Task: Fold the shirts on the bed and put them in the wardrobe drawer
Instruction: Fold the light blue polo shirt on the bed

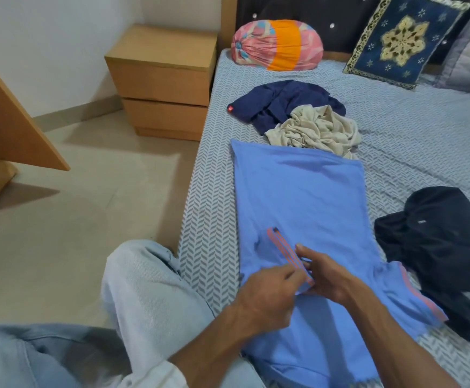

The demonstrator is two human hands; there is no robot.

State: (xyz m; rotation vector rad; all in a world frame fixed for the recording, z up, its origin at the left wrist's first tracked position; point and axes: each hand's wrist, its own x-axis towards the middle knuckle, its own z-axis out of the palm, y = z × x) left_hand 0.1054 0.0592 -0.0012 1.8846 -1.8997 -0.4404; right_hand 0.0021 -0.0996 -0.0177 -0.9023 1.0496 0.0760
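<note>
A light blue shirt (301, 197) lies spread flat on the bed (413, 130), its left sleeve folded in over the body. My left hand (267, 292) pinches that sleeve near its orange-striped cuff (284, 247). My right hand (326, 273) holds the same cuff end from the other side, with its fingers partly extended. The right sleeve (413, 295) sticks out towards a black shirt (446, 242) lying crumpled at the right. Beyond the blue shirt lie a crumpled beige shirt (315, 130) and a navy shirt (284, 102).
A round pink-and-orange bolster (275, 44) and a dark blue embroidered cushion (401, 40) lean at the headboard. A wooden bedside cabinet (161, 79) with drawers stands left of the bed. A wooden panel (13, 116) juts in at the far left. My knee (141, 275) is beside the bed edge.
</note>
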